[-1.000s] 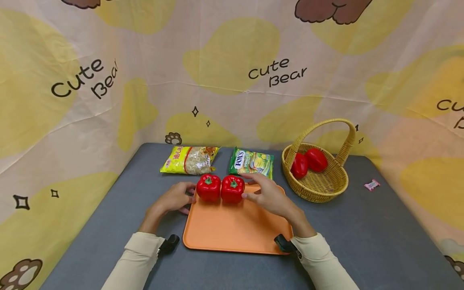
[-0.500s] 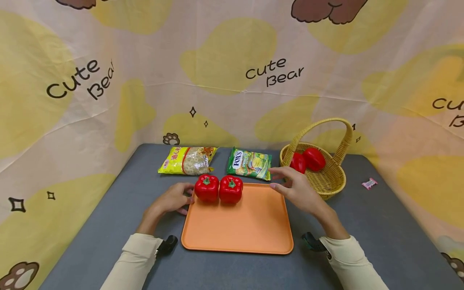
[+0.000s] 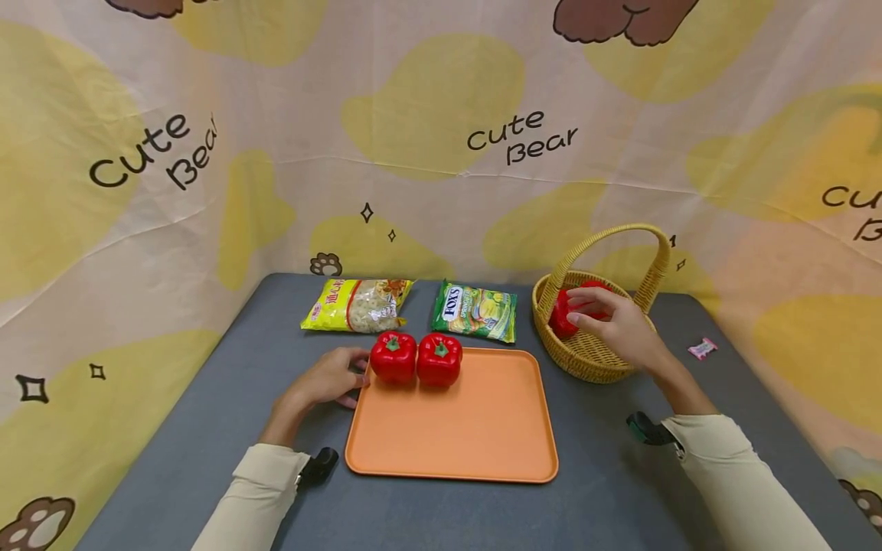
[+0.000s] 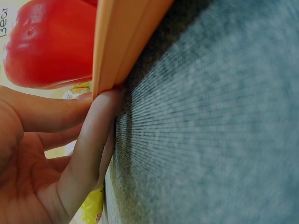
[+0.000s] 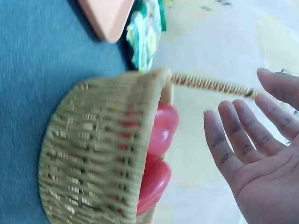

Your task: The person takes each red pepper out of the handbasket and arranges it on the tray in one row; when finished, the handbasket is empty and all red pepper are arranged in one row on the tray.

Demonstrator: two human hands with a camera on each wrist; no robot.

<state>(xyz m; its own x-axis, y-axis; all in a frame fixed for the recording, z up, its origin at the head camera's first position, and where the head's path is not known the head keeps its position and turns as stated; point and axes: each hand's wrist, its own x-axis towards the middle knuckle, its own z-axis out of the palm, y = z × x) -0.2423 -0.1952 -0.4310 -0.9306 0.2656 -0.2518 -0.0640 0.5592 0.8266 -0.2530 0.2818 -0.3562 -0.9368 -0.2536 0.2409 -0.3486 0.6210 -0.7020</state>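
In the head view, my left hand [image 3: 329, 376] is at the far left corner of an orange tray [image 3: 455, 444]. Its thumb and a finger pinch the tray rim [image 4: 110, 51], as the left wrist view shows. Two red bell peppers [image 3: 439, 361] stand side by side on the tray's far left part. My right hand [image 3: 620, 330] hovers over a woven basket [image 3: 591, 370], fingers spread and holding nothing. Inside that basket are two glossy red vegetables [image 5: 163, 130], partly hidden by the hand in the head view and by the wickerwork in the right wrist view.
Behind the tray lie a yellow snack bag [image 3: 358, 304] and a green FOX'S packet [image 3: 475, 311]. A small pink wrapped candy [image 3: 703, 349] lies right of the basket. The basket's tall handle [image 3: 620, 229] arches above it. A printed cloth hangs behind the grey table.
My right hand has moved right, from beside the bell peppers on the tray to above the basket. My left hand stays at the tray's edge.
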